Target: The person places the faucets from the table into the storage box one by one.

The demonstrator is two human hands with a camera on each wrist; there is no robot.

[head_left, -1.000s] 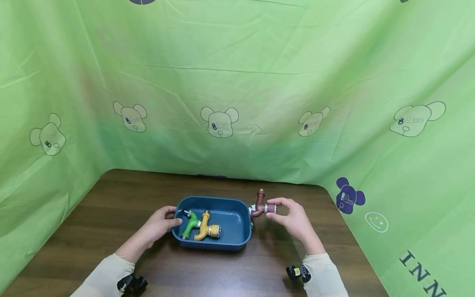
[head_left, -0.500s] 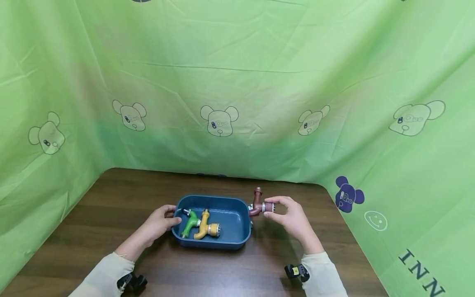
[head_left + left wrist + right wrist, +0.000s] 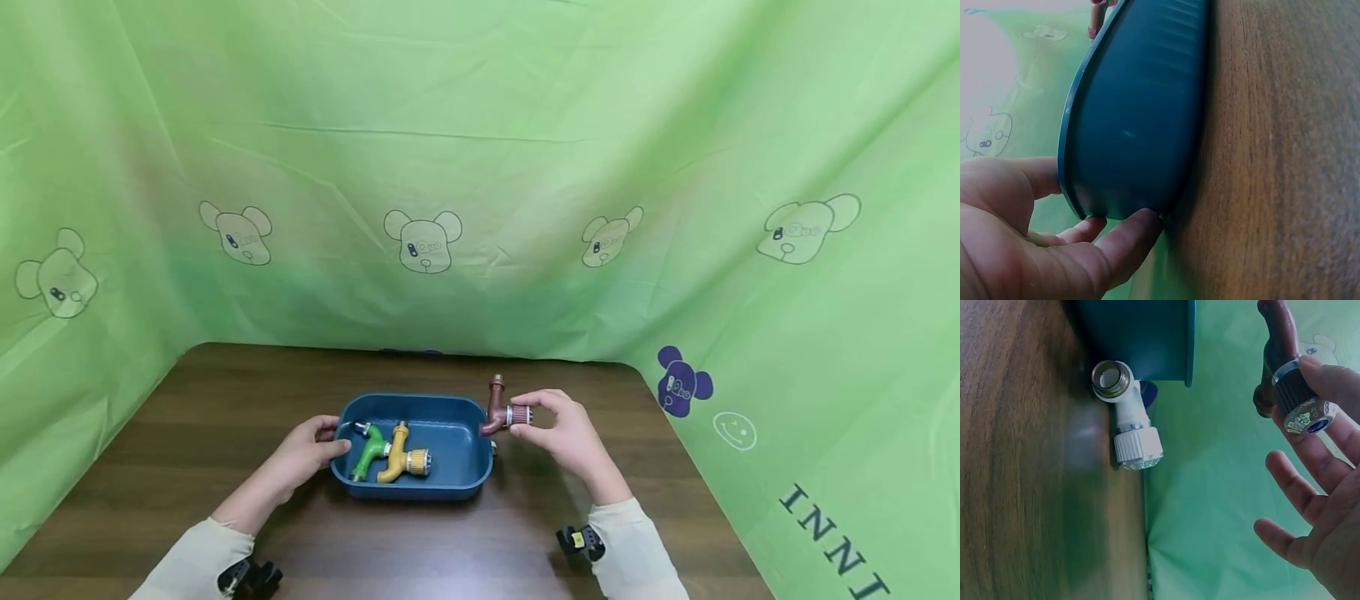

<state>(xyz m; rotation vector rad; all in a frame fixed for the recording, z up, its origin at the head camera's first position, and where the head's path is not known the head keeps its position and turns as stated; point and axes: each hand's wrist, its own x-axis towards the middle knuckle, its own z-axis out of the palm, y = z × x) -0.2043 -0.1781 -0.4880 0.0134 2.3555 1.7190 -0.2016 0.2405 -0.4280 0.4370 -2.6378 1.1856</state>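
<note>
My left hand [image 3: 302,452] holds the left end of a blue plastic basin [image 3: 411,493], thumb over the rim and fingers against the outer wall. Inside the basin's left half lie a green faucet [image 3: 369,454] and a yellow faucet [image 3: 397,454], side by side. Thumb and index finger of my right hand [image 3: 564,437] pinch the ribbed knob of a brown faucet [image 3: 495,414], raised at the basin's right rim. The other right fingers are spread in the right wrist view. A white faucet [image 3: 1130,415] rests on the table just outside the basin's right end, mostly hidden in the head view.
The basin stands on a dark wooden table [image 3: 360,550]. A green printed cloth [image 3: 450,308] hangs along the back and both sides of the table. Small black devices [image 3: 581,543] are strapped at both wrists.
My right hand has carried the brown faucet slightly left, from beside the basin to over its right rim. The left hand keeps its hold. The head view has shifted a little.
</note>
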